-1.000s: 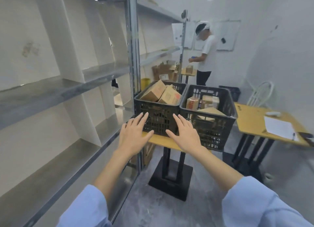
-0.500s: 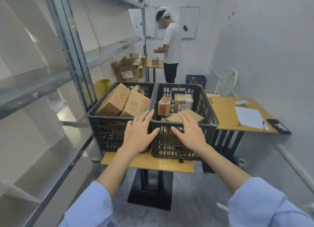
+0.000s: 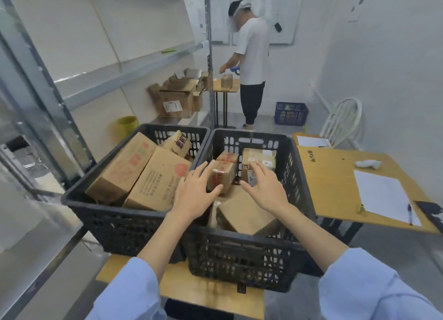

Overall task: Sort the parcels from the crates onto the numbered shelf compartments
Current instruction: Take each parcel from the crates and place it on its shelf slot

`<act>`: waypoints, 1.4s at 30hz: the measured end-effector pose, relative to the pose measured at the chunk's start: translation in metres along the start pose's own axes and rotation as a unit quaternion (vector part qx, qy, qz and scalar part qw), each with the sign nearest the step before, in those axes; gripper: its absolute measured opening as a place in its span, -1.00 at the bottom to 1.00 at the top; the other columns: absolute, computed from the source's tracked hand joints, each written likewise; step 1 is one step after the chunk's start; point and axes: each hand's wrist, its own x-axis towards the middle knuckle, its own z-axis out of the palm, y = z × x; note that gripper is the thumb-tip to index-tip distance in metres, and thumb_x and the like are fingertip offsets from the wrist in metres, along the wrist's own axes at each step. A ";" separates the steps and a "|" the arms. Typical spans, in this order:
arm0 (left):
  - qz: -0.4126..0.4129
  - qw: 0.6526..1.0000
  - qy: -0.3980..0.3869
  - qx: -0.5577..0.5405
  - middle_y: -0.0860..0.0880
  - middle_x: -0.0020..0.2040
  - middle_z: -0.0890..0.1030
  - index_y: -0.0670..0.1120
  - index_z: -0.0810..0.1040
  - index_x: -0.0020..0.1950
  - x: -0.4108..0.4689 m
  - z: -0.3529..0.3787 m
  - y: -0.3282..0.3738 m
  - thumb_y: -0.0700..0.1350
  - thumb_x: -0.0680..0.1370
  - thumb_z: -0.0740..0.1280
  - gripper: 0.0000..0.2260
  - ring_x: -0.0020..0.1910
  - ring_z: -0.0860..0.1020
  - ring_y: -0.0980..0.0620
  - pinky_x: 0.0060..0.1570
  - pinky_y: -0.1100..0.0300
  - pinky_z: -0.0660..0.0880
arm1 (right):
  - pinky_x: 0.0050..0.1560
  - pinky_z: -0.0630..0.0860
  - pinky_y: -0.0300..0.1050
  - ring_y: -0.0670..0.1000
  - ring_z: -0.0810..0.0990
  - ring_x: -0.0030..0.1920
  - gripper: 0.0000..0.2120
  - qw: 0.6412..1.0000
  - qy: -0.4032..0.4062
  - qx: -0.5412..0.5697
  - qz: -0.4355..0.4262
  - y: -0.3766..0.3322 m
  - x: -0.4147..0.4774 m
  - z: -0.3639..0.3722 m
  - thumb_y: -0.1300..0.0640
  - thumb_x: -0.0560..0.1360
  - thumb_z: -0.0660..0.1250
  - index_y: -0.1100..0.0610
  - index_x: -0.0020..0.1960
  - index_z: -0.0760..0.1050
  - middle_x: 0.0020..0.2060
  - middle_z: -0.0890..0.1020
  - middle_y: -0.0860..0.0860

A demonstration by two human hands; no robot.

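Observation:
Two black crates stand side by side on a small wooden table. The left crate [image 3: 100, 214] holds large cardboard parcels [image 3: 134, 173]. Inside the right crate [image 3: 297, 175] are a small parcel with red tape [image 3: 225, 173], a labelled box [image 3: 260, 162] behind it and a flat box [image 3: 242, 214] in front. My left hand [image 3: 194, 192] hovers open over the divide between the crates, fingertips at the red-taped parcel's left side. On that parcel's right, my right hand [image 3: 266, 190] is open, overlapping the labelled box. Neither hand grips anything.
A metal shelf unit [image 3: 124, 72] runs along the left wall. A wooden desk [image 3: 335, 183] with paper and a pen stands right of the crates. Further back are a person in a white shirt [image 3: 253, 55], open cartons, a blue crate [image 3: 291, 113] and a white chair [image 3: 342, 120].
I have come closer to the crates and the view has tilted down. Both hands have moved forward from the crates' near wall to over the right crate, beside the red-taped parcel.

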 end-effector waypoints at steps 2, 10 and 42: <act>-0.009 1.000 -0.008 -0.002 0.05 0.58 0.19 0.15 0.05 0.60 0.021 0.015 -0.001 0.23 0.58 0.23 -0.36 0.51 0.22 -0.01 0.45 -0.07 0.22 | 0.51 0.23 0.15 0.08 0.14 0.56 -0.31 1.000 -0.012 0.009 0.001 0.015 0.024 0.005 -0.22 0.58 0.24 0.02 0.59 0.11 0.58 0.18 0.02; -0.052 0.995 -0.074 -0.030 0.00 0.59 0.15 0.12 0.03 0.60 0.082 0.071 -0.009 0.20 0.58 0.26 -0.33 0.51 0.22 -0.07 0.39 -0.04 0.30 | 0.51 0.21 0.15 0.06 0.14 0.56 -0.33 0.996 -0.069 0.051 0.005 0.044 0.081 0.038 -0.20 0.58 0.25 -0.02 0.59 0.11 0.58 0.17 -0.03; -0.203 0.944 -0.043 -0.258 -0.02 0.40 0.47 0.01 0.22 0.53 0.142 0.152 -0.050 -0.06 0.42 0.53 -0.23 0.38 0.41 0.02 0.25 0.15 0.36 | 0.41 0.36 0.11 0.01 0.32 0.49 -0.14 0.970 -0.181 0.158 0.034 0.070 0.144 0.124 -0.06 0.50 0.43 -0.12 0.61 -0.04 0.53 0.31 -0.08</act>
